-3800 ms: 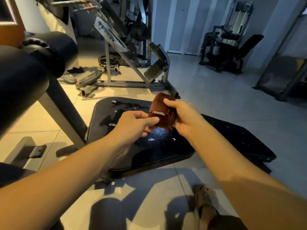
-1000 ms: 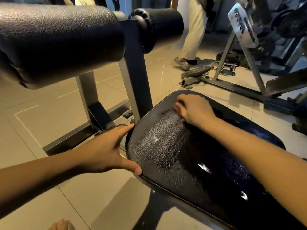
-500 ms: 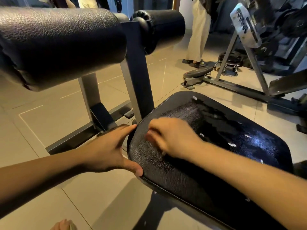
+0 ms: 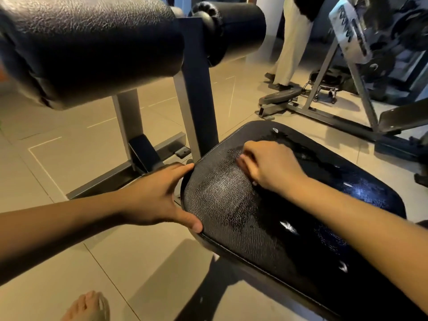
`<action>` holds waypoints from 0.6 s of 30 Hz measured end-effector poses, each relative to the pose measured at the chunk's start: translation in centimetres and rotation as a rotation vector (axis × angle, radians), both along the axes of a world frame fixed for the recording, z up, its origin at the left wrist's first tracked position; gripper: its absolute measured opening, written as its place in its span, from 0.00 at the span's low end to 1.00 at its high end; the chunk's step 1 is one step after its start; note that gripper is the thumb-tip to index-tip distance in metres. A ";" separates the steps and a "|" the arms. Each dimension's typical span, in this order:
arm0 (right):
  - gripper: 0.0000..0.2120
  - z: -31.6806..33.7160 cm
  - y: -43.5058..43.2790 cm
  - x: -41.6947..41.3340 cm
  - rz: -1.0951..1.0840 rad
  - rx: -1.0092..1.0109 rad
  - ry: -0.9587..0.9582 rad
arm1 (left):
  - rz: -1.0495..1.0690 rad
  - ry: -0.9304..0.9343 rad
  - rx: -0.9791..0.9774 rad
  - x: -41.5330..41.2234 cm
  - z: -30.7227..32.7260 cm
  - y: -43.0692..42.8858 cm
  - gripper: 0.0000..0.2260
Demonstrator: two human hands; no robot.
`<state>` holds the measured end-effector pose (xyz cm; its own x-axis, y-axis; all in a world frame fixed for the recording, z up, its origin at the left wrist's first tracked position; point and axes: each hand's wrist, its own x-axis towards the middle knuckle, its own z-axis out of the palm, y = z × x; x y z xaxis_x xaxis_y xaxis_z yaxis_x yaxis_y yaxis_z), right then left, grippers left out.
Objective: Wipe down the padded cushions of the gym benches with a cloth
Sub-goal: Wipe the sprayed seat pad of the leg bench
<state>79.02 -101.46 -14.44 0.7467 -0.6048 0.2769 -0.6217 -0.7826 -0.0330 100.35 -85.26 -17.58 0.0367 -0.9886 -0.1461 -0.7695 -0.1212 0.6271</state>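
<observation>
The person is bent over a black pad [image 4: 266, 228] that fills the view from the centre out to 4 o'clock. Its end at 9 o'clock looks dull and streaked. Toward 3 o'clock it shines wet, with a few bright drops.

The left hand [image 4: 152, 200] lies against the 9 o'clock end of the pad. Its fingers are laid out straight along the rim and the thumb [image 4: 192, 224] is pressed on the top near the corner; it is spread flat, not clenched.

The right hand [image 4: 273, 167] sits knuckles up on the pad toward 12 o'clock, well in from the rim. Its fingers [image 4: 245, 165] are curled under and pressed to the surface. What they hold is hidden. I cannot make out the cloth, so I cannot tell whether that hand is closed on it.

Above, from 10 to 12 o'clock, a thick black roller [image 4: 81, 42] sticks out from a grey post [image 4: 196, 89] that stands just beyond the pad's end. At 1 o'clock a person [image 4: 291, 42] in pale trousers stands on the tiled floor [image 4: 69, 158], beside a grey machine [image 4: 347, 66] at 2 o'clock. A bare foot [image 4: 88, 306] shows at 7 o'clock.
</observation>
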 end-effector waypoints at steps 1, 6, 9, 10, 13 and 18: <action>0.11 0.0 -0.8 -0.3 -0.047 -0.002 -0.023 | -0.003 -0.001 -0.002 0.0 0.0 0.0 0.61; 0.09 -0.5 7.7 1.0 0.270 0.222 -0.050 | -0.011 -0.016 0.014 -0.2 -0.1 0.2 0.59; 0.10 -0.7 5.4 0.7 0.215 0.187 -0.049 | 0.002 -0.018 0.025 0.0 -0.1 0.0 0.61; 0.10 -0.7 3.4 0.5 0.120 0.166 -0.057 | 0.004 -0.016 0.020 0.1 -0.2 -0.1 0.62; 0.12 -0.6 0.1 -0.3 -0.034 0.162 -0.108 | -0.011 -0.007 0.010 0.0 -0.2 0.0 0.61; 0.10 0.1 6.2 0.1 0.194 0.351 -0.121 | -0.023 -0.009 0.009 -0.1 -0.2 0.0 0.59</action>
